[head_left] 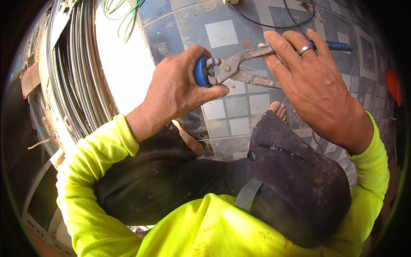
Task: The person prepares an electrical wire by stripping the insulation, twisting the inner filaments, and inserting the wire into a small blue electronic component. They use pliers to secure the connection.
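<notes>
Near the upper middle, my left hand grips a round blue object, thumb below it and fingers around its back. The worn metal jaws of the pliers sit against a small metal piece at the blue object's face; whether they grip it is hard to tell. My right hand, with a ring on one finger, holds the pliers from the right, fingers over the upper handle, whose blue-covered end sticks out past them. The lower handle runs under my fingers.
A bundle of long ribbed rods lies at the left beside a bright white surface. Green wire and black cable lie at the top. My bare feet are on the patterned tile floor. An orange object is at the right edge.
</notes>
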